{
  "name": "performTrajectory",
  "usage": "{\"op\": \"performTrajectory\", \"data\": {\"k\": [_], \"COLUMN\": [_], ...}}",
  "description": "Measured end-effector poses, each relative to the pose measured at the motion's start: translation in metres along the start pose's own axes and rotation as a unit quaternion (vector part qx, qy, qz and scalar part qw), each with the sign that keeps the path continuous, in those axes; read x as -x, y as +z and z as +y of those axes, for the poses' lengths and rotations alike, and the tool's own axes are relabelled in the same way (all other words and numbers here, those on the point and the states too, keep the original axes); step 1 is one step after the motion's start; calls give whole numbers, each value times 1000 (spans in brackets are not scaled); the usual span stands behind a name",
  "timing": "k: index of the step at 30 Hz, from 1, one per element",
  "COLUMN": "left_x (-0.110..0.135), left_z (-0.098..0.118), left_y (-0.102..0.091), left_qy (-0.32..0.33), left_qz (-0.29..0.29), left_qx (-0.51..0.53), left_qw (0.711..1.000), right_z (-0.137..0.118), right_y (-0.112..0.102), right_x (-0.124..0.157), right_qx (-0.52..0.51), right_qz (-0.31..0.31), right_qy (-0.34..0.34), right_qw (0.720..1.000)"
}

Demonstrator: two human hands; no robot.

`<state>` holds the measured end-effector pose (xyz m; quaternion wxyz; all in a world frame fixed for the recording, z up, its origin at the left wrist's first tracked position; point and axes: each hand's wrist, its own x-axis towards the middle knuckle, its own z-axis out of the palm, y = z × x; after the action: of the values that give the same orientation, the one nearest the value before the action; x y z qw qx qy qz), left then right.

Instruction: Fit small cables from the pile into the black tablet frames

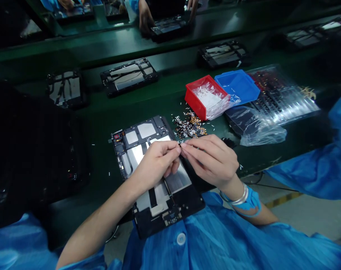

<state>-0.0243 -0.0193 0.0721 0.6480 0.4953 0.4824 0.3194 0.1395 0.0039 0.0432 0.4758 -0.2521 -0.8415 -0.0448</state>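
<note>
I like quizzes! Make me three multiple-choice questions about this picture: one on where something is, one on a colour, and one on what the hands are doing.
1. Where is the heap of tiny parts?
A. In the blue bin
B. On the green belt, beside the metal frame
C. On a sleeve

2. What colour is the bin nearest the left hand and right hand?
A. Green
B. Yellow
C. Red

3. What are the hands doing?
A. Pinching a tiny dark piece
B. Lying flat on the belt
C. Lifting a bin

Answers:
1. B, because the heap lies right on the belt.
2. C, because its walls are red.
3. A, because the fingertips meet at the piece.
</note>
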Motion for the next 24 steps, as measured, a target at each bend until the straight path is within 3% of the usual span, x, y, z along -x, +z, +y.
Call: {"op": "performTrajectory", "data": {"k": [4, 7, 11, 15, 20, 24], "left_x": [0, 0, 1, 7, 21, 21], "left_z": [-1, 0, 2, 5, 7, 6], "left_y": [0, 1, 2, 0, -7, -11], "left_qy": [5, 13, 21, 30, 43, 42], "left_qz": [-5, -14, -23, 3, 51, 90], "left_qx": [18, 34, 31, 6, -19, 1], "left_qw": [1000, 999, 999, 1000, 998, 995], "right_z": [-2, -5, -7, -2, 5, 0], "right_y": [-5, -8, -8, -8, -13, -8], "right_x": [0, -5, -13, -22, -37, -41], "right_qx": [-10, -69, -149, -195, -171, -74], "right_qz": [-9, -10, -17, -23, -24, 12], "right_qy": [2, 86, 221, 273, 264, 159], "right_qw": [1000, 994, 964, 942, 949, 984]}}
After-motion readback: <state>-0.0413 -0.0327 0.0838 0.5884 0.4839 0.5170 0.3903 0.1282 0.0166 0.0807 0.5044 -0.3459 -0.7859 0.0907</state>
